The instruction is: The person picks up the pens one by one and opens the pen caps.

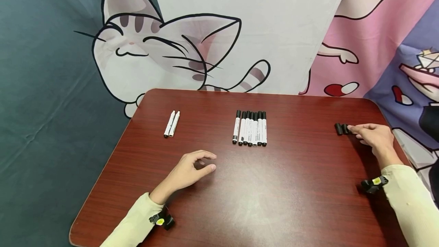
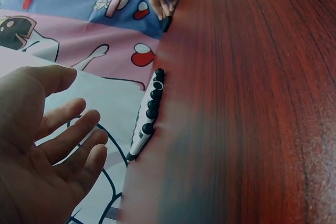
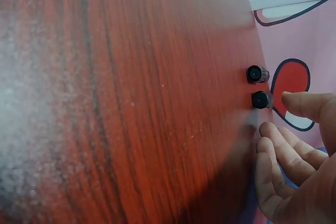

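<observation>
At the right of the table lie two short black marker caps (image 1: 338, 129), side by side. My right hand (image 1: 372, 136) is just beside the nearer one, its fingertips right at its end. In the right wrist view, the thumb and fingers of this hand (image 3: 294, 166) stand apart around the nearer cap (image 3: 261, 99), with a gap showing between them. My left hand (image 1: 188, 170) hovers over the table's left-middle part, fingers loosely bent and holding nothing. Beyond it lies a row of several white markers (image 1: 251, 129) with black caps.
Two white markers (image 1: 172, 124) with white tips pointing away lie at the left back of the brown table (image 1: 291, 193). Behind the table's far edge hangs a cloth printed with a cat (image 1: 144, 60). Each wrist carries a small black camera (image 1: 374, 184).
</observation>
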The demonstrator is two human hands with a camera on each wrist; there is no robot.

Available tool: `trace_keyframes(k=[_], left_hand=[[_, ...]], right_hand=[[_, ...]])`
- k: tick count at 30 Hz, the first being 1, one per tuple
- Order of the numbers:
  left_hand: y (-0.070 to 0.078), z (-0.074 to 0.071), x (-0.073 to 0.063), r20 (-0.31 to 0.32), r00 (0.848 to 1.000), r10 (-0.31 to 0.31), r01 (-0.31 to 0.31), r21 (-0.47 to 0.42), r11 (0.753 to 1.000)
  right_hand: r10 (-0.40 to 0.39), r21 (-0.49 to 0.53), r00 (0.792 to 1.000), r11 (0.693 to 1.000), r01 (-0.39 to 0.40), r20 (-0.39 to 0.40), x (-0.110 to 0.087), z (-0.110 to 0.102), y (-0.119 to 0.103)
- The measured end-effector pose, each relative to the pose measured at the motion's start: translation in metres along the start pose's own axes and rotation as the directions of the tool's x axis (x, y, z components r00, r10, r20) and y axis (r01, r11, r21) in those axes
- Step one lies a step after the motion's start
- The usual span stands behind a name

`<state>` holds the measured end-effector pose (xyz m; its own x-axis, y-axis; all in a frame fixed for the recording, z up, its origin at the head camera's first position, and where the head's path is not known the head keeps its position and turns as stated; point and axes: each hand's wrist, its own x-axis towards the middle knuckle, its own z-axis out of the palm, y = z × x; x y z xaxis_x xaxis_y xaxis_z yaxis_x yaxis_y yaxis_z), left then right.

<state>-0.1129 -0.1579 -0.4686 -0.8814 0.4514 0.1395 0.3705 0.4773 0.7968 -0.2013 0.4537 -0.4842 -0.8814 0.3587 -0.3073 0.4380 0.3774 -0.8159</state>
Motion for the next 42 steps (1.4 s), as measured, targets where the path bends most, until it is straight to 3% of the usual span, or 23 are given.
trace_keyframes(k=[11,16,18,23,28,36,38,42], left_hand=[[0.001,-0.002,0.001,-0.011,1.0,-0.023,0.023,0.007,1.0],[0.001,-0.002,0.001,-0.011,1.0,-0.024,0.024,0.01,1.0],[0.002,-0.002,0.001,-0.011,1.0,-0.024,0.024,0.01,1.0],[0.002,-0.002,0.002,-0.006,1.0,-0.021,0.021,0.011,1.0],[0.001,0.001,0.003,0.004,1.0,-0.017,0.017,0.017,1.0],[0.0,0.005,0.006,0.016,1.0,-0.02,0.02,0.021,1.0],[0.0,0.006,0.009,0.016,1.0,-0.022,0.022,0.018,1.0],[-0.002,0.009,0.022,-0.007,1.0,-0.019,0.019,0.013,1.0]], right_hand=[[-0.102,-0.026,0.989,0.995,0.1,-0.107,-0.037,-0.003,-0.03],[-0.245,-0.081,0.957,0.969,0.235,-0.155,-0.068,0.006,-0.051],[-0.341,-0.123,0.926,0.938,0.324,-0.164,-0.082,0.012,-0.059],[-0.548,-0.222,0.819,0.831,0.511,-0.168,-0.116,0.035,-0.073],[-0.656,-0.232,0.745,0.749,0.621,-0.124,-0.15,0.063,-0.079],[-0.813,-0.285,0.582,0.558,0.78,0.001,-0.184,0.102,-0.069],[-0.827,-0.293,0.561,0.526,0.798,0.043,-0.189,0.11,-0.067],[-0.829,-0.29,0.551,0.506,0.812,0.095,-0.196,0.122,-0.063]])
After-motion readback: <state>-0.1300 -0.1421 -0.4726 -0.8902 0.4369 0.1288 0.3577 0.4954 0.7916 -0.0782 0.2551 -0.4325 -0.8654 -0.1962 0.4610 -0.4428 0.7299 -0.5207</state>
